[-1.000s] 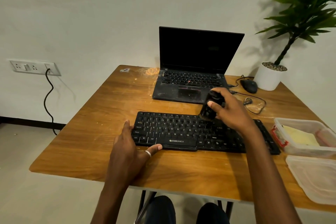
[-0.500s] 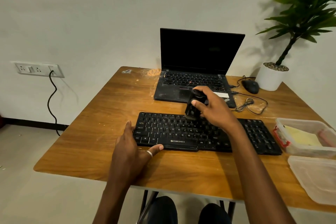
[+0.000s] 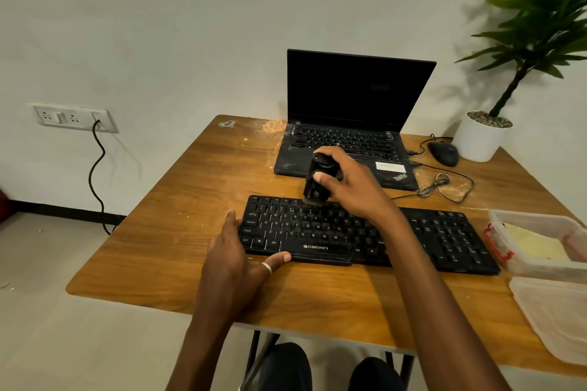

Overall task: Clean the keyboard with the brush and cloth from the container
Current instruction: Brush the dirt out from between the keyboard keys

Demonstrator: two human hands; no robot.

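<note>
Two hands were at work on the keyboard. The right hand grasped the brush, fingers and thumb curled around its black body, with the bristles down on the top key rows left of centre. The left hand lay flat and released, fingers straight along the keyboard's left end and thumb against the front edge, bracing it on the table.

Keyboard position: front of the table, just before the laptop.

The container stood open at the keyboard's right end, with its lid beside it on the near side. The yellow cloth lay inside, touched by neither hand.

Assessment: the brushing stage was in hand. How many keys were already brushed could not be told. Judged outstanding: the rest of the rows, then the wipe with the cloth.
</note>
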